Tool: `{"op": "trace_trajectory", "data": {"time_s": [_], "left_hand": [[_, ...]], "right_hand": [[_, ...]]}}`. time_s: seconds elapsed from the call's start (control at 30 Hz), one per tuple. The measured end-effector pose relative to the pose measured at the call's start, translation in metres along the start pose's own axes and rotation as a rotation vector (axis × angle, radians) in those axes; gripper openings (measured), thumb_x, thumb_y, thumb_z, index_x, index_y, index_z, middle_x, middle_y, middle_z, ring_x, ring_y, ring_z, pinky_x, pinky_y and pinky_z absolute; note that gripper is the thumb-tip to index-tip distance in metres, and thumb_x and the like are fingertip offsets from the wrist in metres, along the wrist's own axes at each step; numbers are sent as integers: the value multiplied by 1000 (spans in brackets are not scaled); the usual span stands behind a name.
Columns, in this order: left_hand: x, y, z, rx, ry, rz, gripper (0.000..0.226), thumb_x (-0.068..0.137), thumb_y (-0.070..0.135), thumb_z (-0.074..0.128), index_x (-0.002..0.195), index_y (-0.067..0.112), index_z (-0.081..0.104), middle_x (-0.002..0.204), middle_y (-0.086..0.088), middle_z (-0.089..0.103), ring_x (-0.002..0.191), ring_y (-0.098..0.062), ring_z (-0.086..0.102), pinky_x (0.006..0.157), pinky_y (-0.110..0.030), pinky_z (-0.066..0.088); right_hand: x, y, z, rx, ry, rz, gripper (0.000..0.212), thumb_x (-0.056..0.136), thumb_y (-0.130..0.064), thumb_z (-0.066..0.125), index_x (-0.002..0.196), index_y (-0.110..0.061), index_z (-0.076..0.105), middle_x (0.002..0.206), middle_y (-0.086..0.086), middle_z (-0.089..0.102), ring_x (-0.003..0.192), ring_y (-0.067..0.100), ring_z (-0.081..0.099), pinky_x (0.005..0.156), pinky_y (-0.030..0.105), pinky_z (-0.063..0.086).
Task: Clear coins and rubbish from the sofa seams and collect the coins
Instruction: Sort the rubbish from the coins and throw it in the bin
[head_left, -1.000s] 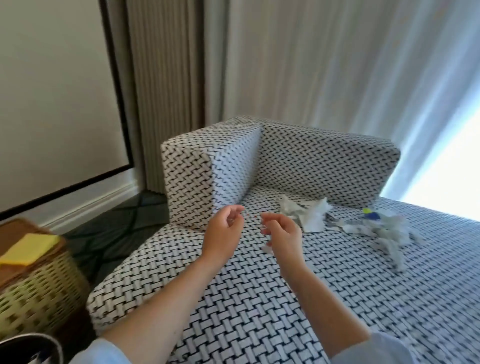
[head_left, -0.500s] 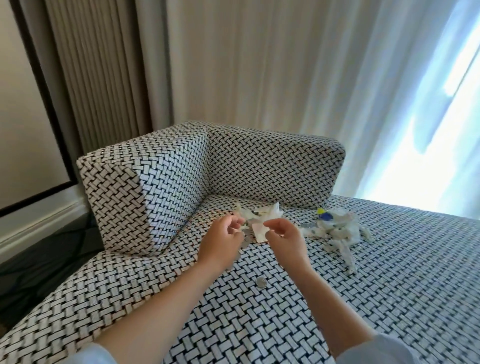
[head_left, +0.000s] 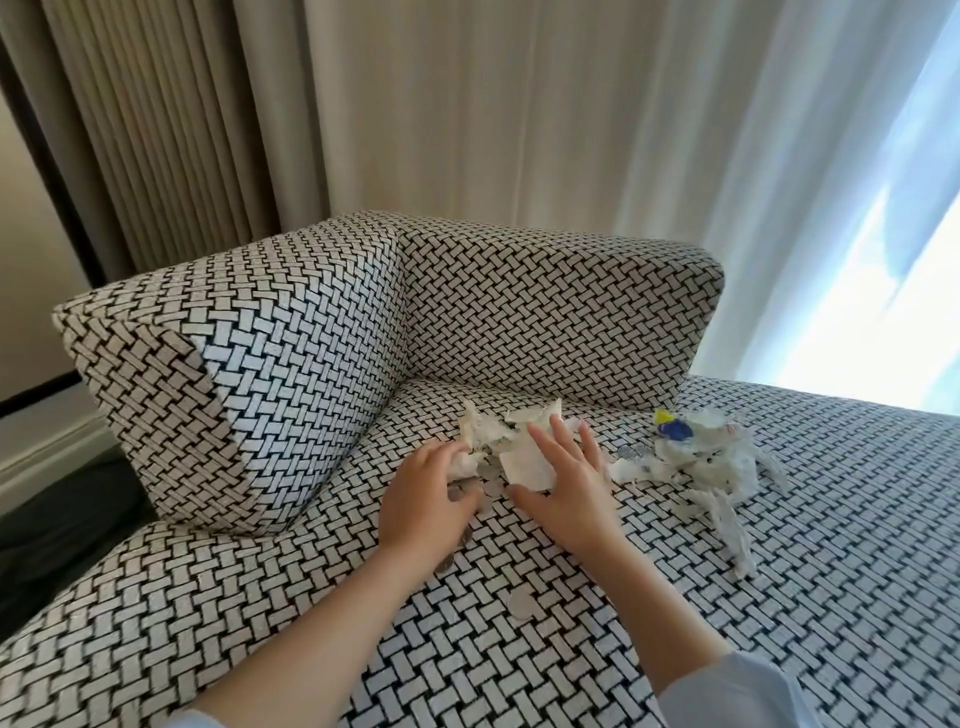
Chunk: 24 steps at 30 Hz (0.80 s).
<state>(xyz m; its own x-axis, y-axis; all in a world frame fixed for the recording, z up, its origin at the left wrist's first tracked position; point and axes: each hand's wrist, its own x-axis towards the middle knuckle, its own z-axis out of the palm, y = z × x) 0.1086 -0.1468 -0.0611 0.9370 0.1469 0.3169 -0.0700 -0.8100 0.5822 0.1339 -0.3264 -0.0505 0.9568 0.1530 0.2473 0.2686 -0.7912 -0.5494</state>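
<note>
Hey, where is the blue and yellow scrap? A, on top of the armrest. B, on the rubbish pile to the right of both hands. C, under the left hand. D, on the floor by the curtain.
B: the blue and yellow scrap sits at the far edge of the loose rubbish pile on the sofa seat, to the right of the right hand, which lies flat on a separate white paper.

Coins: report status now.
Right hand flat on tissue. Left hand at coins, grip unclear. One coin loose on seat. Second rubbish pile to the right.
</note>
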Motion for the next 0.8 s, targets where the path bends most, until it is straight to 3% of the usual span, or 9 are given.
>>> {"op": "trace_trajectory", "data": {"time_s": [0.07, 0.13, 0.23, 0.3, 0.4, 0.5, 0.57, 0.7, 0.8], "left_hand": [[4, -5, 5, 17, 0, -9, 50, 87, 45, 64, 133, 38, 48, 123, 18, 51, 102, 3, 42, 73, -11, 33], [7, -10, 10, 36, 25, -21, 39, 87, 44, 62, 125, 38, 55, 112, 19, 54, 97, 0, 46, 80, -19, 42], [9, -14, 15, 45, 48, -44, 27, 87, 45, 60, 113, 37, 60, 98, 22, 51, 93, -3, 47, 85, -27, 46], [10, -14, 17, 50, 74, -36, 23, 88, 45, 58, 109, 36, 60, 96, 23, 50, 93, -3, 47, 85, -28, 46], [9, -13, 17, 14, 102, -32, 23, 89, 46, 51, 106, 33, 59, 97, 23, 49, 91, -3, 51, 82, -29, 50], [3, -6, 12, -194, 133, -53, 21, 93, 46, 44, 102, 31, 55, 102, 20, 46, 83, -5, 60, 64, -33, 58], [0, 0, 6, -253, 190, -46, 18, 96, 43, 43, 102, 29, 52, 107, 15, 45, 81, -5, 60, 59, -31, 56], [-1, 12, -10, -249, 237, -81, 11, 98, 32, 50, 105, 24, 55, 108, 11, 51, 81, 5, 52, 58, -10, 38], [3, 21, -29, -311, 235, -81, 9, 98, 30, 51, 103, 24, 56, 104, 12, 56, 86, 7, 52, 60, -10, 37]], "right_hand": [[7, 3, 7, -22, -48, 33, 89, 76, -67, 62, 151, -43, 21, 162, -14, 9, 150, 15, -8, 119, 49, 7], [9, 7, 15, -42, -29, 42, 85, 76, -67, 61, 149, -40, 28, 159, -12, 21, 149, 19, 8, 120, 50, 16], [8, 11, 22, 26, 122, -5, 52, 84, -43, 67, 133, -28, 57, 135, -12, 52, 130, 15, 42, 109, 38, 37], [6, 12, 23, -5, 180, -49, 32, 89, -34, 66, 118, -23, 68, 118, -12, 62, 111, 9, 53, 98, 27, 44], [3, 7, 23, -13, 206, -117, 13, 94, -28, 60, 92, -18, 67, 95, -10, 63, 86, 8, 56, 77, 25, 53], [-1, 2, 21, 89, 364, -184, 26, 96, -20, 57, 74, -24, 44, 82, -12, 50, 71, 3, 47, 58, 17, 41], [-5, 0, 18, 160, 445, -207, 26, 97, -17, 55, 76, -25, 40, 87, -13, 49, 78, 1, 49, 60, 16, 45], [-10, -1, 12, 266, 454, -117, 8, 95, -10, 56, 88, -10, 58, 101, -8, 55, 85, 14, 57, 69, 29, 55], [-15, -19, 4, 360, 507, -77, 17, 96, -11, 56, 81, -18, 56, 85, -8, 57, 73, 11, 54, 61, 20, 46]]}}
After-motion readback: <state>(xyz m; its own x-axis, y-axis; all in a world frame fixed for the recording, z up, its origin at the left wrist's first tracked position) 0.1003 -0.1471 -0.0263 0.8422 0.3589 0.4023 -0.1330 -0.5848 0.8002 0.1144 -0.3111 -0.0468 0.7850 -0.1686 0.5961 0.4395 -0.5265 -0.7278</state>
